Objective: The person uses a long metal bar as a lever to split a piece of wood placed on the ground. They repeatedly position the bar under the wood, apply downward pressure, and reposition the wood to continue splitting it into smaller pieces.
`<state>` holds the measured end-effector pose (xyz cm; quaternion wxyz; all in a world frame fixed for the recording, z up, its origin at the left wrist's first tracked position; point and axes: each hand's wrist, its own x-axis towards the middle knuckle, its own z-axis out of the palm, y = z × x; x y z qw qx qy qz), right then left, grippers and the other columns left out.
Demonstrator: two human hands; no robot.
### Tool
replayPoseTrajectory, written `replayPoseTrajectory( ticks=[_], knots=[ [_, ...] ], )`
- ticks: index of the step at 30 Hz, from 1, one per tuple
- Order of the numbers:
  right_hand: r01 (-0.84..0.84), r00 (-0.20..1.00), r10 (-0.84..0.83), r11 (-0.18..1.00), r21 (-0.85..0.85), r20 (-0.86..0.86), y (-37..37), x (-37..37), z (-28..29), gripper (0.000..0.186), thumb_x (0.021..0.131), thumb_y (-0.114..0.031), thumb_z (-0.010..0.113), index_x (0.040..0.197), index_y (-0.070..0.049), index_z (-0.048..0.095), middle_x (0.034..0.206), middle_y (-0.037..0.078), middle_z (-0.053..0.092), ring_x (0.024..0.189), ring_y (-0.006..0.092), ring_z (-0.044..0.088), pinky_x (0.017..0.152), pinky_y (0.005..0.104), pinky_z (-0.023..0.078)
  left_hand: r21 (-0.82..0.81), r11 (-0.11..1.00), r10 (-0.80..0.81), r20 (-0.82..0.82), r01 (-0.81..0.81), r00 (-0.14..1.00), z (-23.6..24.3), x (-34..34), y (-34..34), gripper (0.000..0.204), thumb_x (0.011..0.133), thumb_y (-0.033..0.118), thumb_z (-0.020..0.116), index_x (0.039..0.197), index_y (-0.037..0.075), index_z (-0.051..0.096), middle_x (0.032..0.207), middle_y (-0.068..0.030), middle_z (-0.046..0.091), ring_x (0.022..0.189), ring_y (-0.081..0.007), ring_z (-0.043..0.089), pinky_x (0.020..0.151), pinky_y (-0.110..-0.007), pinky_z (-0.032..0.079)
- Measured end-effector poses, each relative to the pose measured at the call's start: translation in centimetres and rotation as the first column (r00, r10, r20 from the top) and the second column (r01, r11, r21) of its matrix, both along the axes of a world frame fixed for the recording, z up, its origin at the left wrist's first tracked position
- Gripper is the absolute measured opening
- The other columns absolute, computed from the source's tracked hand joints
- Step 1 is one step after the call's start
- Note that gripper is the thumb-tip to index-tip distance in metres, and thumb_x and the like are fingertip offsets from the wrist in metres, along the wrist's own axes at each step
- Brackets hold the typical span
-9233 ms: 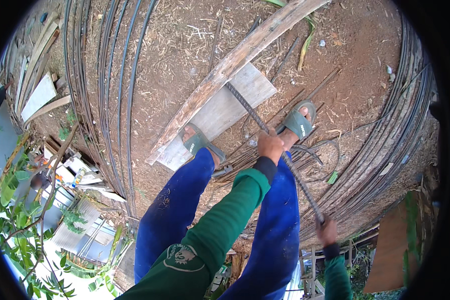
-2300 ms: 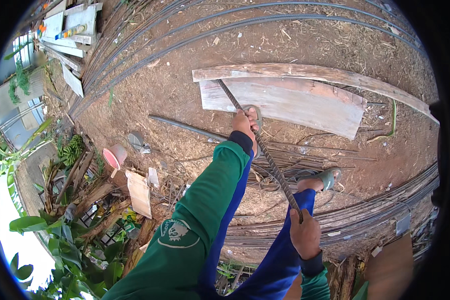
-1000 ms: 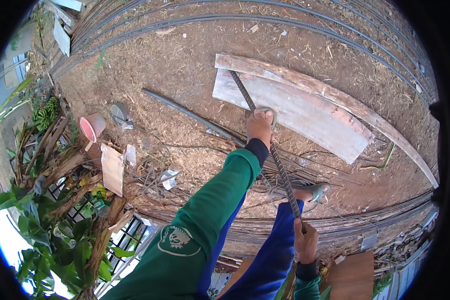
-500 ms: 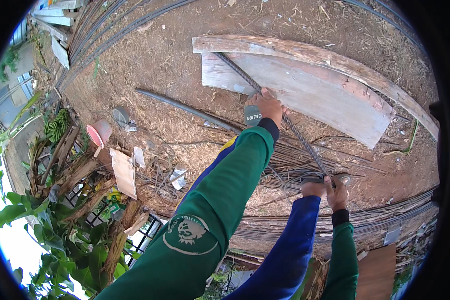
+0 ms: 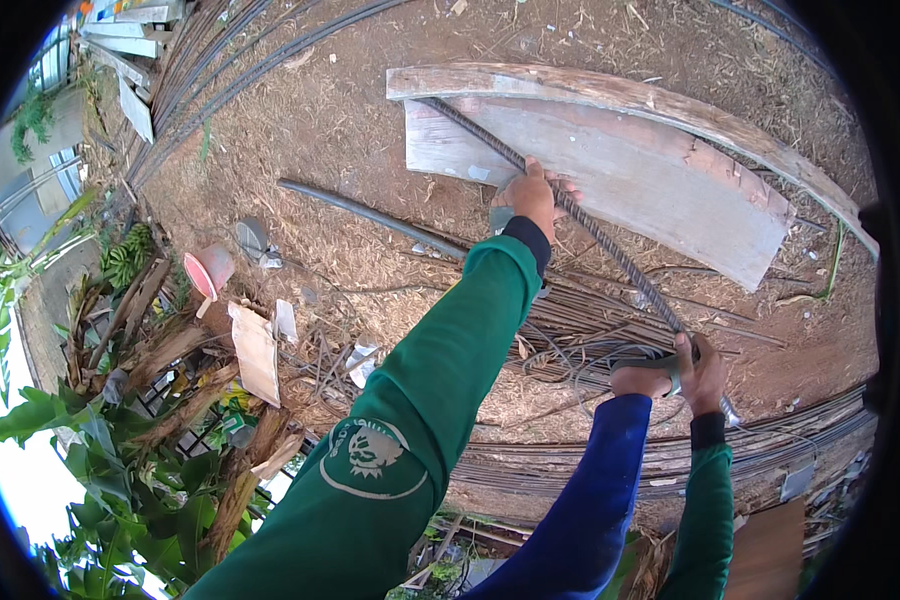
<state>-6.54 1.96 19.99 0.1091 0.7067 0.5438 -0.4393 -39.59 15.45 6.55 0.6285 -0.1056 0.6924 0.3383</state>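
Observation:
A ribbed steel rebar (image 5: 615,250) runs slantwise from the long wooden plank (image 5: 530,82) down to the right. My left hand (image 5: 532,197) is closed around its middle, above a sandalled foot that it partly hides. Farther down the bar, my right hand (image 5: 703,372) is closed on it near the lower end, beside my other foot (image 5: 642,380) and its sandal. The bar's upper end meets the plank's near edge; whether it goes under cannot be told. A grey-white board (image 5: 590,165) lies beneath the bar's upper part.
Several thin rods (image 5: 610,325) lie beneath the bar, and a bundle of long rods (image 5: 530,462) crosses nearer to me. A dark pipe (image 5: 370,215) rests left of my left hand. At left are a pink bucket (image 5: 210,270), a cardboard piece (image 5: 255,355) and leafy plants (image 5: 120,500).
My right hand has moved to the right, farther from the foot beside it, and the rebar's lower part has swung right with it. My left hand keeps its hold; the view has shifted slightly.

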Motion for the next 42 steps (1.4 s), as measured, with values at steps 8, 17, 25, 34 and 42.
replayPoseTrajectory(
  ticks=[8, 17, 25, 34, 42],
  knots=[
    [0.308, 0.656, -0.752, 0.191, -0.932, 0.063, 3.1, -8.6, 18.1, 0.065, 0.09, -0.071, 0.048, 0.065, -0.01, 0.047, 0.048, -0.001, 0.036, 0.036, 0.011, 0.032, 0.036, 0.0285, 0.023, -0.058, 0.846, 0.519, 0.315, -0.529, 0.795, 11.9, -3.9, -1.2, 0.053, 0.099, 0.062, 0.032, 0.089, 0.014, 0.052, 0.071, 0.0022, 0.048, 0.057, -0.0135, 0.046, 0.053, -0.027, 0.039],
    [0.05, 0.328, -0.842, -0.437, -0.898, 0.428, 11.7, -15.8, 30.0, 0.063, 0.096, -0.069, 0.031, 0.069, -0.013, 0.041, 0.053, -0.007, 0.026, 0.041, 0.006, 0.023, 0.037, 0.023, 0.019, -0.21, 0.924, 0.343, 0.082, -0.32, 0.936, 19.1, -7.4, 4.2, 0.042, 0.103, 0.05, 0.036, 0.086, 0.014, 0.049, 0.072, 0.004, 0.052, 0.052, -0.011, 0.04, 0.049, -0.029, 0.033],
    [0.373, 0.593, -0.704, -0.189, -0.908, 0.39, 20.0, -22.0, 36.5, 0.062, 0.096, -0.069, 0.031, 0.075, -0.012, 0.044, 0.054, -0.006, 0.028, 0.042, 0.0057, 0.024, 0.037, 0.0232, 0.021, -0.269, 0.8, 0.6, 0.379, -0.537, 0.704, 20.1, -10.3, 5.5, 0.043, 0.103, 0.051, 0.036, 0.078, 0.016, 0.043, 0.062, 0.0049, 0.033, 0.045, -0.0078, 0.027, 0.043, -0.026, 0.027],
    [0.362, 0.869, -0.451, 0.301, -0.882, 0.203, 22.3, -24.2, 38.5, 0.048, 0.1, -0.055, 0.044, 0.087, -0.009, 0.05, 0.059, -0.004, 0.036, 0.045, 0.0075, 0.034, 0.041, 0.0236, 0.03, -0.245, 0.732, 0.675, 0.391, -0.636, 0.626, 20.7, -8.1, 4.5, 0.041, 0.101, 0.051, 0.042, 0.081, 0.016, 0.048, 0.061, 0.0015, 0.041, 0.046, -0.0151, 0.036, 0.045, -0.032, 0.032],
    [0.123, 0.979, -0.205, 0.585, -0.802, 0.001, 20.3, -18.9, 36.4, 0.049, 0.103, -0.047, 0.042, 0.098, -0.001, 0.059, 0.069, 0.004, 0.056, 0.059, 0.0132, 0.056, 0.054, 0.0281, 0.047, -0.247, 0.744, 0.663, 0.382, -0.621, 0.643, 24.4, -2.7, 3.0, 0.029, 0.103, 0.04, 0.045, 0.09, 0.014, 0.047, 0.069, 0.0041, 0.038, 0.057, -0.0101, 0.039, 0.052, -0.029, 0.034]
  ],
)
